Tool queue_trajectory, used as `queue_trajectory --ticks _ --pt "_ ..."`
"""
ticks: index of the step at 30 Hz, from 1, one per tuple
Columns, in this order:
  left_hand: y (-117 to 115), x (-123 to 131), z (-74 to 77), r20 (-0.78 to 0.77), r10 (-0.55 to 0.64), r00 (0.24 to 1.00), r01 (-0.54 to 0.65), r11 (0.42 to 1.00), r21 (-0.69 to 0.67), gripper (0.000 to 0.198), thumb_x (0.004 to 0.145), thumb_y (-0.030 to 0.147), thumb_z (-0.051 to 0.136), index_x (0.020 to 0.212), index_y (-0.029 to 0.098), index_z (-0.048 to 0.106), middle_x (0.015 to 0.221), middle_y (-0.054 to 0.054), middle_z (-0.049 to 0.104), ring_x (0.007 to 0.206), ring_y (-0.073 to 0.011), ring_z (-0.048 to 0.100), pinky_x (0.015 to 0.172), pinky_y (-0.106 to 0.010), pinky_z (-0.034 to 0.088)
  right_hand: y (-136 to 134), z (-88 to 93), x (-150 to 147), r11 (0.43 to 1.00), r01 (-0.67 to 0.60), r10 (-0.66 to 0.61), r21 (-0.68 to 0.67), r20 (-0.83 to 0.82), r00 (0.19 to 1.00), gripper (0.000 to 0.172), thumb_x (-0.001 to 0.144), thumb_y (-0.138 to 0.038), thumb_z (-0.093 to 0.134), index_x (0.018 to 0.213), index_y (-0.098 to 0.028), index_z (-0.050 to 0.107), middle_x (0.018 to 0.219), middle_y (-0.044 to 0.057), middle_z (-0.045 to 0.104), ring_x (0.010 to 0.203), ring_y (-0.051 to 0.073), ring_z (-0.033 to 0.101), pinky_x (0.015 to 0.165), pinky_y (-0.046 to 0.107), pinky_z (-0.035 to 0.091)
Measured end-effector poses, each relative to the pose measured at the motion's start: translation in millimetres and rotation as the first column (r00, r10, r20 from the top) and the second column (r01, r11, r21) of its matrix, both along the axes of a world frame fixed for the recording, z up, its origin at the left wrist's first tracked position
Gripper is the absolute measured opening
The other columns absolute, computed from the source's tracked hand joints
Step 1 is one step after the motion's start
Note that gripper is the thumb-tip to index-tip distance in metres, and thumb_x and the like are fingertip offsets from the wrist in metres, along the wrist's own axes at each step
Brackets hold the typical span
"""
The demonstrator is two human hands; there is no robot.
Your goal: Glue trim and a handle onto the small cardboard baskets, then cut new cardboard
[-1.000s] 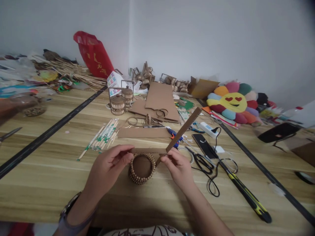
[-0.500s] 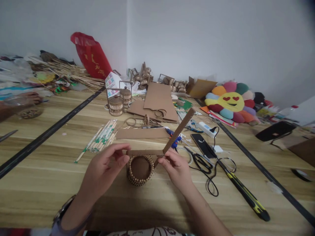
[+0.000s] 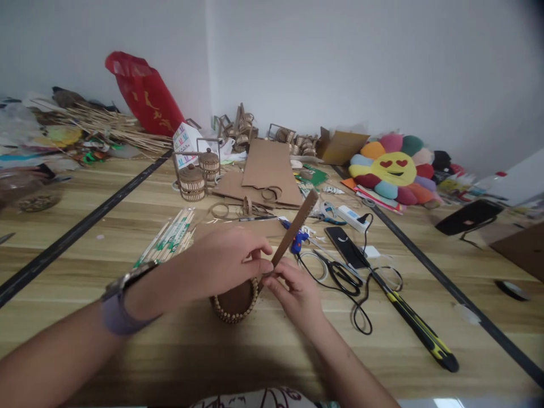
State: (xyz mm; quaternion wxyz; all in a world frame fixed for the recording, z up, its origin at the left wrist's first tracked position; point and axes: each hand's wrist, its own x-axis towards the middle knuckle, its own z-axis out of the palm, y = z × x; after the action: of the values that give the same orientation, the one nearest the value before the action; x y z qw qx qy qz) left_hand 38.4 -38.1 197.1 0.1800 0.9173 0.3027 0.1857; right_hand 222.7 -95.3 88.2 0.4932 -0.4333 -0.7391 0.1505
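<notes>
A small round basket (image 3: 233, 318) edged with short stick pieces stands on the table in front of me, its inside brown. From its right side a brown cardboard strip (image 3: 297, 225) slants up to the right. My left hand (image 3: 238, 255) reaches over the basket and pinches the strip low down between thumb and fingers. Just below, my right hand (image 3: 295, 289) has its thumb and fingers closed on the strip's bend. The left hand covers the back rim of the basket and the strip's other part.
Right of my hands lie a blue glue gun (image 3: 298, 241), black scissors (image 3: 342, 277), a phone (image 3: 346, 247) and a yellow-black utility knife (image 3: 420, 323). Bagged sticks (image 3: 170, 238) lie left. Behind are cardboard sheets (image 3: 267, 164) and lidded baskets (image 3: 192, 184). Another person's hand (image 3: 29, 174) is far left.
My left hand has left the strip's left end and moved right across the basket to the bend, beside my right hand. The right hand keeps its hold. The view has shifted slightly.
</notes>
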Motion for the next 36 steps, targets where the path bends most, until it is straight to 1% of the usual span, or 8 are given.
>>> queue_trajectory --ticks 2,5,9,11,16,18,24,36 --pt "13 5 5.3 -0.072 -0.124 0.99 0.105 0.97 -0.221 0.022 0.091 0.025 0.054 0.089 0.024 0.076 0.072 0.004 0.071 0.063 -0.0146 0.061 0.057 -0.022 0.042 0 -0.3 0 1.0 0.001 -0.001 -0.001 0.0 1.0 0.019 0.097 -0.033 0.06 0.082 -0.022 0.065 0.075 0.002 0.067 0.072 0.017 0.065 0.065 0.025 0.051" --pt "32 10 8.3 -0.065 -0.239 0.969 0.182 0.865 -0.467 0.025 0.09 0.025 0.051 0.095 0.023 0.076 0.076 0.003 0.073 0.064 -0.0144 0.061 0.056 -0.021 0.044 -1 0.1 0 1.0 -0.005 0.005 -0.015 -0.001 1.0 0.02 0.098 -0.035 0.059 0.084 -0.021 0.067 0.076 0.003 0.067 0.073 0.018 0.065 0.065 0.025 0.051" --pt "48 14 1.0 0.033 -0.428 0.903 0.299 0.57 -0.765 0.019 0.089 0.024 0.054 0.096 0.021 0.072 0.074 0.001 0.073 0.066 -0.0146 0.064 0.064 -0.023 0.049 -1 2.5 -1 0.998 -0.045 0.045 -0.044 -0.009 0.999 0.022 0.098 -0.035 0.06 0.086 -0.022 0.072 0.081 0.004 0.07 0.078 0.018 0.067 0.07 0.025 0.052" --pt "52 16 -5.1 0.087 -0.439 0.894 0.299 0.442 -0.846 0.015 0.09 0.028 0.057 0.097 0.02 0.068 0.067 0.001 0.07 0.063 -0.0141 0.063 0.064 -0.024 0.049 0 3.5 -1 0.996 -0.077 0.076 -0.05 -0.033 0.997 0.023 0.098 -0.036 0.06 0.085 -0.022 0.072 0.084 0.004 0.072 0.081 0.018 0.068 0.073 0.025 0.052" --pt "53 16 -16.2 0.192 -0.387 0.902 0.318 0.296 -0.901 0.018 0.089 0.037 0.066 0.092 0.019 0.064 0.063 0.003 0.067 0.059 -0.0125 0.06 0.062 -0.025 0.049 1 2.8 -1 0.991 -0.107 0.102 -0.075 -0.06 0.993 0.024 0.099 -0.037 0.058 0.085 -0.022 0.071 0.086 0.005 0.073 0.085 0.019 0.069 0.076 0.027 0.053" --pt "52 16 -17.1 0.18 -0.387 0.904 0.302 0.281 -0.911 0.018 0.09 0.037 0.066 0.089 0.019 0.064 0.062 0.003 0.067 0.056 -0.012 0.059 0.061 -0.025 0.049 0 2.1 -1 0.992 -0.101 0.097 -0.074 -0.058 0.994 0.023 0.098 -0.038 0.059 0.085 -0.022 0.07 0.085 0.005 0.073 0.084 0.019 0.068 0.075 0.027 0.053" --pt "52 16 -15.1 0.131 -0.394 0.91 0.275 0.336 -0.901 0.015 0.092 0.035 0.062 0.089 0.02 0.064 0.063 0.002 0.067 0.056 -0.0121 0.061 0.057 -0.023 0.048 0 1.3 -1 0.99 -0.122 0.117 -0.075 -0.068 0.991 0.024 0.099 -0.038 0.058 0.085 -0.022 0.068 0.086 0.005 0.073 0.086 0.019 0.068 0.077 0.027 0.053" --pt "48 13 -13.9 0.188 -0.409 0.893 0.305 0.242 -0.921 0.027 0.093 0.048 0.063 0.097 0.021 0.058 0.067 0.002 0.07 0.059 -0.0116 0.064 0.057 -0.023 0.051 0 -1.8 0 0.994 -0.087 0.085 -0.063 -0.032 0.996 0.025 0.099 -0.039 0.057 0.084 -0.021 0.067 0.082 0.005 0.07 0.081 0.018 0.067 0.072 0.027 0.052"
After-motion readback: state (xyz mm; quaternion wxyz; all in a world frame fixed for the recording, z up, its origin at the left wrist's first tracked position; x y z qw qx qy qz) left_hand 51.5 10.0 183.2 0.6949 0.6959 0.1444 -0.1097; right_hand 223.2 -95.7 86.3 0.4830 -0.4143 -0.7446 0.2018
